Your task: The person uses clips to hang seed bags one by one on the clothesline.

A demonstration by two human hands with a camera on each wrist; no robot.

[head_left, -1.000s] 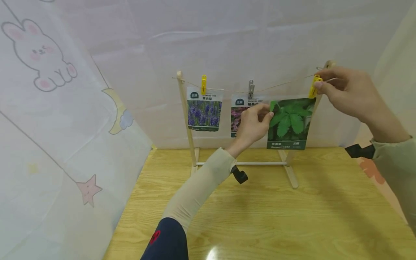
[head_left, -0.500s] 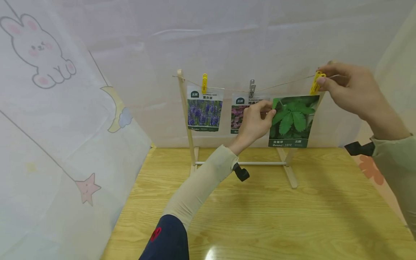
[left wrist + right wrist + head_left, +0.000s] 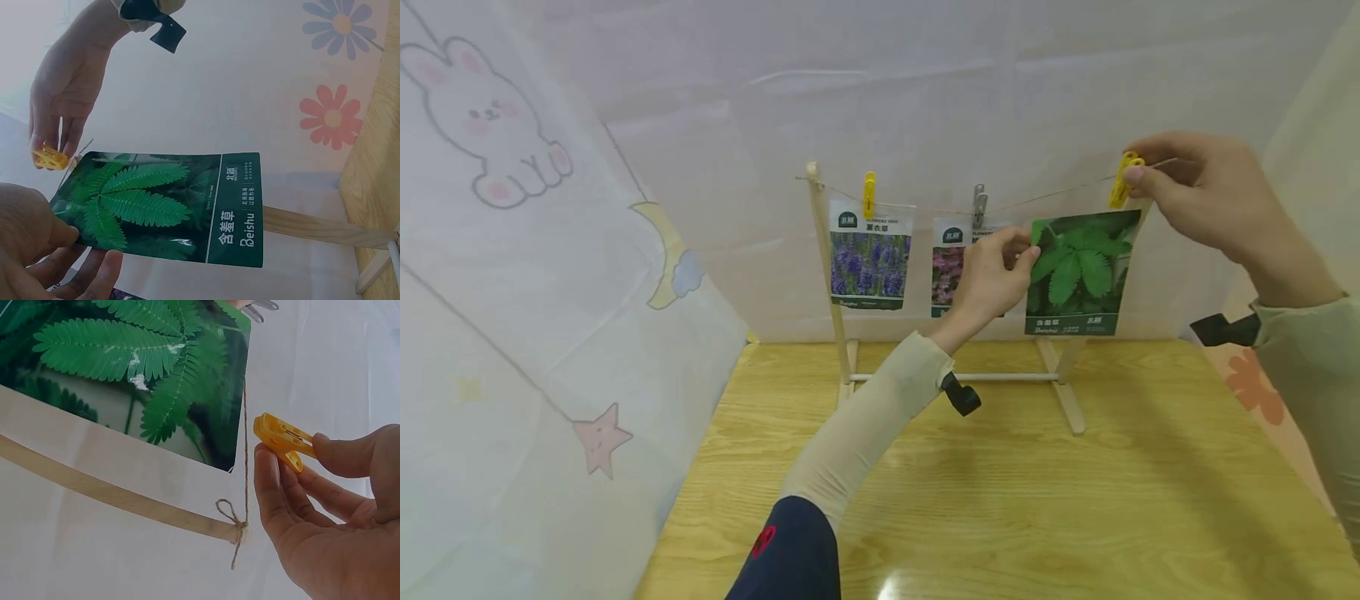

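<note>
The green packet (image 3: 1081, 271) is now higher at right of centre, its top near the string (image 3: 1052, 193). The left hand (image 3: 992, 279) pinches its edge; the right hand (image 3: 1202, 196) pinches the yellow peg (image 3: 1122, 178) beside the string.

String (image 3: 1060, 193) right span crowded: green packet (image 3: 1078, 271), post (image 3: 125, 497) behind, right hand (image 3: 1206, 200) with yellow peg (image 3: 1122, 179). Grey peg (image 3: 980, 205) bounds left. Tabletop (image 3: 1037, 500) room below.
</note>
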